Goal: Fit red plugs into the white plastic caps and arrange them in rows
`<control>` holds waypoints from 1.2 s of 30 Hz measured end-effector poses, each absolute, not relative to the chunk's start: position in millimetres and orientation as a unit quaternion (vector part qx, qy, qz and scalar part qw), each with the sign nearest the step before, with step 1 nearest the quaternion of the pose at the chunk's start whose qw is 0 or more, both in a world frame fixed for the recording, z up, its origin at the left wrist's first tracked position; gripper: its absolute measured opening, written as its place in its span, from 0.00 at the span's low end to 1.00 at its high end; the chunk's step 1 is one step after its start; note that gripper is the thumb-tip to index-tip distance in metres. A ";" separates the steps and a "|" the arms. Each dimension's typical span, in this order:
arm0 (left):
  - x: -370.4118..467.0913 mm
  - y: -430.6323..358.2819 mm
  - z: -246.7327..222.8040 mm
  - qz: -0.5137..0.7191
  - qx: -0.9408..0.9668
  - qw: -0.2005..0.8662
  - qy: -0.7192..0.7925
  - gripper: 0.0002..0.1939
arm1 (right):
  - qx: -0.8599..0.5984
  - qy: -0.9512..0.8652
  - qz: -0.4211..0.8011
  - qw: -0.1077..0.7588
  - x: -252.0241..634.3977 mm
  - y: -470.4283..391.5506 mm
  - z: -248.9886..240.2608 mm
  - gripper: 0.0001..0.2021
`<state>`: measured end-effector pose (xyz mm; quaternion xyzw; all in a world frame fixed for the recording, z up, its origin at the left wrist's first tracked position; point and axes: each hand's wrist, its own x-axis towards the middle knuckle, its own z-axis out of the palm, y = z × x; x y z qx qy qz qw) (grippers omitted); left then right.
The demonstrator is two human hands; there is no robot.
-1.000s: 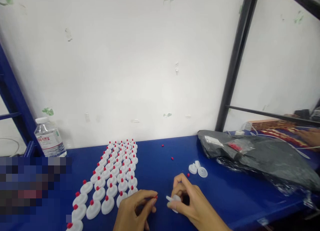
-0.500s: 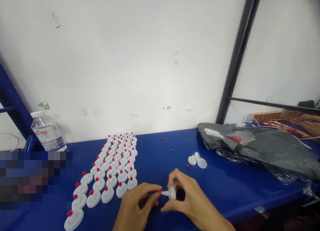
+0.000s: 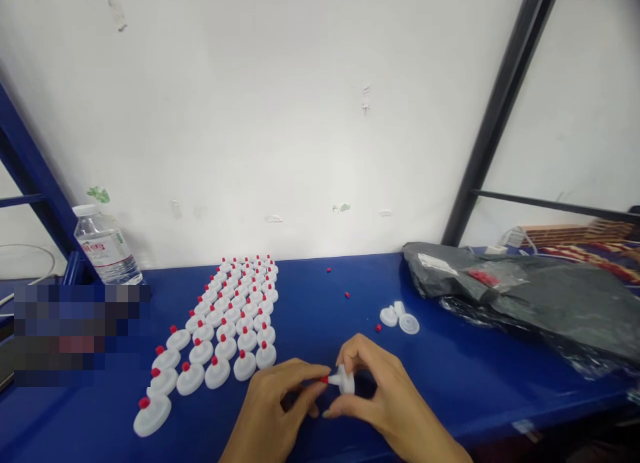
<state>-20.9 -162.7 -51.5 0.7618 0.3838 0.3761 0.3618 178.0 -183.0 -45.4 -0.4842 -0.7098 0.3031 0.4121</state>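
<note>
Near the table's front edge, my left hand (image 3: 285, 399) pinches a small red cap (image 3: 325, 379) at the tip of a white nozzle lid. The lid's round base (image 3: 346, 380) is between the thumb and fingers of my right hand (image 3: 383, 393). Cap and nozzle touch, with the lid lying sideways. To the left stand rows of several white lids (image 3: 191, 379), each topped with a red cap. Beyond my right hand lie a few bare white lids (image 3: 409, 323) and a loose red cap (image 3: 379, 328). Further back are two more loose red caps (image 3: 347, 295).
A water bottle (image 3: 107, 249) stands at the back left of the blue table (image 3: 320, 316). On the right lies a dark plastic bag (image 3: 540, 296) with a clear bag of red caps (image 3: 484, 277) on it. Behind are a white wall and a dark metal post (image 3: 493, 123).
The view has shifted a little. My left fingers and the red cap are now closer to the lid's base, and less of the white nozzle shows between them.
</note>
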 end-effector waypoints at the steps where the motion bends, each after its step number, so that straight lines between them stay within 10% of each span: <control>1: -20.6 -163.0 -51.2 0.379 0.765 0.358 0.378 0.10 | -0.480 -0.713 0.303 0.411 178.1 -183.3 -45.0 0.19; 23: -19.5 -172.4 -51.1 0.468 0.760 0.314 0.323 0.14 | -0.443 -0.602 0.475 0.465 180.4 -188.6 -39.2 0.17; 36: -51.2 -177.2 -6.9 0.310 0.818 0.235 0.424 0.09 | -0.455 -0.650 0.409 0.450 188.5 -187.4 -43.9 0.19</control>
